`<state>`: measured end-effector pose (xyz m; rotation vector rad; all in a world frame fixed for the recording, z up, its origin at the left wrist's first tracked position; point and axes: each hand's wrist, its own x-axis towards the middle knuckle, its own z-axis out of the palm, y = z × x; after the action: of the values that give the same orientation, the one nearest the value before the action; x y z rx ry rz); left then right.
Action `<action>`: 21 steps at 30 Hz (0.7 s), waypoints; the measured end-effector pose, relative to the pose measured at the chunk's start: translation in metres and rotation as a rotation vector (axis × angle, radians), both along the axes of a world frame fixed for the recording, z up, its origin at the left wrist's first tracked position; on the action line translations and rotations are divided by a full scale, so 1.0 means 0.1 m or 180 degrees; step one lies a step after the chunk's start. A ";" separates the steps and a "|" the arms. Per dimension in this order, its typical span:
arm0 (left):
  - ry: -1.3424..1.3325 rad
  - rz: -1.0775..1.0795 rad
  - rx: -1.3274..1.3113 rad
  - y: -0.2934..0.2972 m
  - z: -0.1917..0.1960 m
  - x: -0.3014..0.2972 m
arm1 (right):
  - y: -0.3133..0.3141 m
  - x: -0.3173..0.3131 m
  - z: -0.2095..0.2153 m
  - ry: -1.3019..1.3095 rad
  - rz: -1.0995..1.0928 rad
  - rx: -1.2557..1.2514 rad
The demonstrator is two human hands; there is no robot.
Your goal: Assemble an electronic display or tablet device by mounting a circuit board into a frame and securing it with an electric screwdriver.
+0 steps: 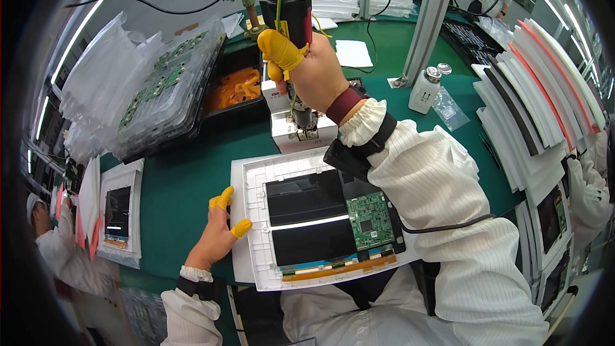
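1. Clamped the right hand (318,72) around the black-and-red power screwdriver (302,18), with yellow finger covers (280,51) on.
2. Aimed the tool downward over the white box (301,144), just beyond the panel (311,202); could not tell whether the tip touched.
3. Judged best to hold the tool upright and lower it gently, without jabbing or twisting the wrist.
4. Held the left hand (214,237) beside the panel's left edge, thumb and fingers apart, clamped on nothing; could not tell how firmly the thumb pressed.
5. Had the panel lying flat on a white sheet (242,256) at the near side of the green table (173,166), green circuit board (371,221) toward the right.
6. Called, in judgement, for light steadying there, and for holding the black wire (445,226) off the circuit board.
7. Showed, farther out, a black tray (237,113) of orange pieces (238,88) far left and a white bottle (423,95) far right.
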<state>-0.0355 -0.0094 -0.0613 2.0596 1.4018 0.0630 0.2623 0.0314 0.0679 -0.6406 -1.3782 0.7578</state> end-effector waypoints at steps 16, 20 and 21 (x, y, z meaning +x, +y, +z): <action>-0.0776 -0.0334 0.0405 0.05 -0.04 0.06 | -0.69 0.42 0.00 0.0463 0.0024 -0.0204; -0.0593 -0.0031 0.0207 -0.06 0.00 -0.09 | -0.98 0.46 -0.10 0.0507 0.0159 -0.0344; -0.0470 -0.0030 0.0185 -0.07 0.03 -0.05 | -1.10 0.48 -0.09 0.0489 0.0055 -0.0427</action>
<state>-0.0409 -0.0169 -0.0581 2.0637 1.3137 0.2497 0.3107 -0.0789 0.0584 -0.6618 -1.2011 0.9006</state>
